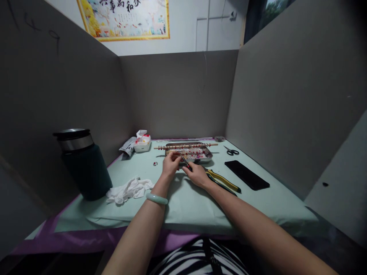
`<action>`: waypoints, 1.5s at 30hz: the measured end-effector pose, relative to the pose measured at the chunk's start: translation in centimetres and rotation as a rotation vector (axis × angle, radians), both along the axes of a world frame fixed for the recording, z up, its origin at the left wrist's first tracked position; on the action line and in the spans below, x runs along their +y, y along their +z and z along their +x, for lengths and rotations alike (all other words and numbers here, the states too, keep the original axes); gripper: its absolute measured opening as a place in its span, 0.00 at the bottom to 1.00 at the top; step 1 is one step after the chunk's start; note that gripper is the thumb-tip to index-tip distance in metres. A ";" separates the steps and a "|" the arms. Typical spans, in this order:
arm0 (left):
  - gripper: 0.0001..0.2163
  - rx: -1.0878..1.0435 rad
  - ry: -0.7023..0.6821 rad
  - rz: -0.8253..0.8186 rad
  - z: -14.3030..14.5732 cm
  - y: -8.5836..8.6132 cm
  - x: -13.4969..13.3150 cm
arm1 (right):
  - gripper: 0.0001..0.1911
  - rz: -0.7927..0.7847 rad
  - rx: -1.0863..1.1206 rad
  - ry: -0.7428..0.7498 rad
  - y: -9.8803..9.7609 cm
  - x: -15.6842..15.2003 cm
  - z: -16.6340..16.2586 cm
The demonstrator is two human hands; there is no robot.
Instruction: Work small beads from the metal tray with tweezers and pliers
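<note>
My left hand point(171, 165), with a pale green bangle point(156, 198) at the wrist, is closed in a pinch at the near edge of a metal tray point(209, 157) of small beads. What its fingertips hold is too small to make out. My right hand point(197, 173) is closed around a slim pointed metal tool point(185, 160), its tip reaching to the left fingertips. Larger pliers with yellow and green handles point(225, 180) lie on the table by the right hand. Across the tray rests a wooden stick point(186, 146) ringed with red beaded pieces.
On the left are a dark green bottle point(86, 168), crumpled white tissue point(129, 191), a tissue pack point(142, 143) and a small beaded ring point(155, 164). To the right lie black scissors point(231, 151) and a black phone point(246, 175). Grey partitions point(177, 95) enclose the table.
</note>
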State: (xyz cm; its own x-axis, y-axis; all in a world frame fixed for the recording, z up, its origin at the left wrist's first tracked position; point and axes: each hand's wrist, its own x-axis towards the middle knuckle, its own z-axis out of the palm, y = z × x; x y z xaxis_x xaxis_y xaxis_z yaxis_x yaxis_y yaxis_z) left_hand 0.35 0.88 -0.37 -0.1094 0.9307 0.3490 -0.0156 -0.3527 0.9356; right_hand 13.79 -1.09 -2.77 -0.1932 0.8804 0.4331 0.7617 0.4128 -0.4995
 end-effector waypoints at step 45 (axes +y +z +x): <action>0.11 -0.264 -0.365 -0.127 -0.8 1.0 -1.1 | 0.15 -0.074 0.181 0.168 0.3 -0.2 0.0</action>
